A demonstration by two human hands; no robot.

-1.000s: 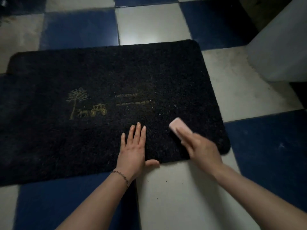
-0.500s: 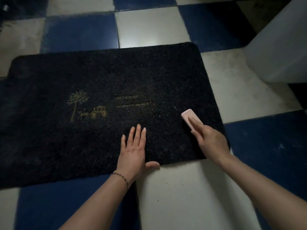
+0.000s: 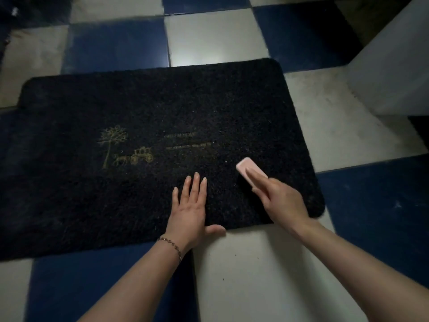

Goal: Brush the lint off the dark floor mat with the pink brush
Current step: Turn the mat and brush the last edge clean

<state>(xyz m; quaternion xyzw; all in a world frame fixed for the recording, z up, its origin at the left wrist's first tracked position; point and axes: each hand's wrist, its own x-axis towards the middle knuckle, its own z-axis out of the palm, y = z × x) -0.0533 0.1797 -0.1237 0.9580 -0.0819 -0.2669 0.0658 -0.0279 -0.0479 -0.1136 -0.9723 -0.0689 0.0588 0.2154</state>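
Our left hand point(image 3: 189, 210) presses flat, fingers straight, on the mat point(image 3: 139, 126); our right hand point(image 3: 282, 201) grips the brush point(image 3: 248, 169) on it.

A checkered floor point(image 3: 255, 287) of blue and white tiles spreads on every side of the grip point(image 3: 257, 180). Nearer the viewer than the grip lies a white tile point(image 3: 267, 298), dotted with a few dark specks point(image 3: 235, 254). Just right of the grip is a blue tile point(image 3: 376, 205), and beyond that a scuffed, stained white tile point(image 3: 336, 126). Far beyond the grip and to its right stands a pale block point(image 3: 394, 66) with a flat, plain face. Straight beyond, well apart, another white tile carries a soft glare point(image 3: 216, 54). Near-left of the grip, a thin chain bracelet point(image 3: 170, 244) circles a wrist.
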